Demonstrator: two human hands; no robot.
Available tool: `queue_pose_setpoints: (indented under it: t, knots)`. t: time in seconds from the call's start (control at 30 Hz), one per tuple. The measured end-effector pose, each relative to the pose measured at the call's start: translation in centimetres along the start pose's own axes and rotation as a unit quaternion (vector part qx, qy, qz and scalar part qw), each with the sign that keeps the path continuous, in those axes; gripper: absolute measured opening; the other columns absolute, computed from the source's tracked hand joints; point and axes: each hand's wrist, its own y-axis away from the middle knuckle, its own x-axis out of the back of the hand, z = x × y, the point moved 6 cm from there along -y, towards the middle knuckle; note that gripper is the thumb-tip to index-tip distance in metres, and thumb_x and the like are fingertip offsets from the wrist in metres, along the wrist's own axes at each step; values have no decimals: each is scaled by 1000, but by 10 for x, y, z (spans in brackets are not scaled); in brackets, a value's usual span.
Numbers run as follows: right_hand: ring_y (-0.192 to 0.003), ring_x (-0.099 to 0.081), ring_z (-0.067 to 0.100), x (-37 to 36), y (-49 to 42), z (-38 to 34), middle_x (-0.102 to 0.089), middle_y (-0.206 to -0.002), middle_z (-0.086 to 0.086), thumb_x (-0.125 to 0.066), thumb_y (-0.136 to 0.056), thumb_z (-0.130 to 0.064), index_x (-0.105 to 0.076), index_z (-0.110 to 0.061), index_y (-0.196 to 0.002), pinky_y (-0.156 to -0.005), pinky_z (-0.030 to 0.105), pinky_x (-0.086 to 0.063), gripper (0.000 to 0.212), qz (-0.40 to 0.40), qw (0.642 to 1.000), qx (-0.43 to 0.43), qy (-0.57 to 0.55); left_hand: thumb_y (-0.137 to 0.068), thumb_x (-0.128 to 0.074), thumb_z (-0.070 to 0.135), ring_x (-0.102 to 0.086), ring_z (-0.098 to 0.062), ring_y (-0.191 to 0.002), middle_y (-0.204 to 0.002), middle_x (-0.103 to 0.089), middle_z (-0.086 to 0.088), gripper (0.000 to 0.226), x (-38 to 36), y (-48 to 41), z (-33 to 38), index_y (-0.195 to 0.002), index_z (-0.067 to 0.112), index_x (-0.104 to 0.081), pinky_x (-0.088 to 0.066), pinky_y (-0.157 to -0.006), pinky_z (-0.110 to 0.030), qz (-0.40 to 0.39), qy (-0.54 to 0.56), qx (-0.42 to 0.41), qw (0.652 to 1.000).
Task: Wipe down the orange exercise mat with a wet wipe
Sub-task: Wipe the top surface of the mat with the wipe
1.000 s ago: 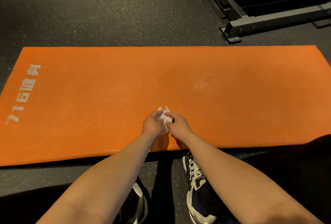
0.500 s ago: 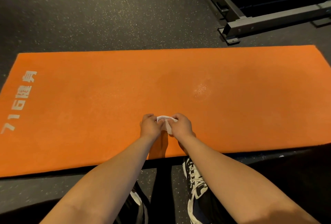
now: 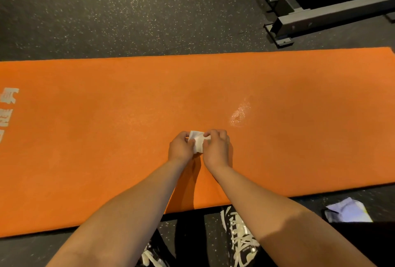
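fingers of both hands pinch the wet wipe (image 3: 197, 142) at lower centre, above the orange exercise mat (image 3: 106, 138); left hand (image 3: 181, 148), right hand (image 3: 216, 149); a moment ago crumpled, it now shows flatter; wiping likely comes next.

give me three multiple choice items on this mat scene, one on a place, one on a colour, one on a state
1. Where does the shiny wet-looking patch lie from the hands?
A. beyond them, to the right
B. at the mat's left end
C. on the floor

2. What colour is the lettering on the orange mat?
A. black
B. white
C. blue

3. How is the wet wipe held?
A. flat under one palm
B. lying loose on the mat
C. pinched between both hands

Answers: 1 A, the patch glints past the right hand. 2 B, pale characters at the left edge. 3 C, the left hand and the right grip its edges.
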Motion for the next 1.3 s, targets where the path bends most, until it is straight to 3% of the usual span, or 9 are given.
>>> queue_pose_setpoints:
  t: [0.1, 0.23, 0.3, 0.4, 0.57, 0.77, 0.93, 1.13, 1.3]
  knots:
    - [-119, -50, 29, -21, -10, -4, -53, -131, 8, -50, -95, -6, -65, -14, -126, -100, 38, -42, 35, -57, 997, 48, 8, -98, -50, 7, -64, -23, -89, -99, -69, -3, 24, -3, -16, 2, -113, 14, -67, -42, -70, -28, -8, 15, -18, 1000]
    - [-139, -37, 30, -49, -25, -10, -44, -152, 9, -46, -101, -18, -50, -16, -147, -116, 41, -33, 47, -115, 985, 120, 51, -102, -45, 9, -63, -21, -109, -120, -69, -6, 32, -1, -34, 7, -125, 16, -66, -47, -88, -26, -12, 31, -47, 998]
    - [-149, -25, 30, -60, -32, -11, -33, -160, 10, -48, -99, -15, -39, -15, -154, -121, 43, -27, 56, -145, 975, 146, 78, -103, -43, 9, -50, -24, -131, -142, -57, -8, 39, 0, -45, 6, -139, 13, -57, -36, -106, -25, 3, -42, -79, 996]
    - [-156, -1, 26, -66, -48, -8, -10, -168, 11, -41, -103, -18, -22, -11, -160, -126, 40, -13, 60, -162, 961, 163, 153, -102, -45, 16, -24, -31, -148, -160, -33, -9, 46, 8, -59, -4, -148, 16, -48, -19, -122, -40, 58, -178, -99, 977]
    - [-155, 15, 31, -57, -82, 8, 10, -167, 19, -27, -109, -27, -6, -6, -161, -126, 43, -2, 60, -96, 975, 43, 195, -103, -40, 33, -11, -34, -152, -167, -12, -9, 56, 12, -67, -27, -157, 22, -31, -11, -123, -43, 41, -298, -105, 948]
    - [-154, 19, 24, -84, -68, -16, 13, -169, 10, -29, -109, -29, -6, -21, -163, -127, 42, -1, 59, -187, 937, 209, 209, -105, -41, 35, -3, -26, -153, -169, -5, -1, 57, 16, -60, -26, -159, 27, -25, -7, -124, -40, 33, -273, -101, 956]
    - [-154, 21, 26, -53, -86, 2, 17, -167, 13, -23, -109, -30, 3, -17, -162, -126, 42, 4, 61, -107, 971, 35, 212, -106, -34, 36, 4, -26, -154, -169, 6, -1, 59, 13, -59, -23, -161, 28, -13, -3, -125, -39, 15, -312, -83, 946]
    - [-153, 23, 19, -78, -56, -17, 18, -168, 4, -23, -110, -33, -3, -25, -163, -126, 40, 4, 57, -193, 947, 162, 199, -108, -21, 40, 12, -25, -154, -168, 15, -2, 57, 9, -60, -27, -161, 29, -2, 1, -125, -39, -9, -357, -71, 931]
    - [-155, 15, 22, -52, -73, 3, 10, -169, 8, -29, -107, -28, -7, -20, -163, -126, 43, 2, 61, -114, 972, 16, 204, -109, -20, 37, 13, -27, -153, -167, 18, -2, 57, 9, -59, -21, -161, 30, 2, 1, -125, -40, -20, -373, -57, 926]
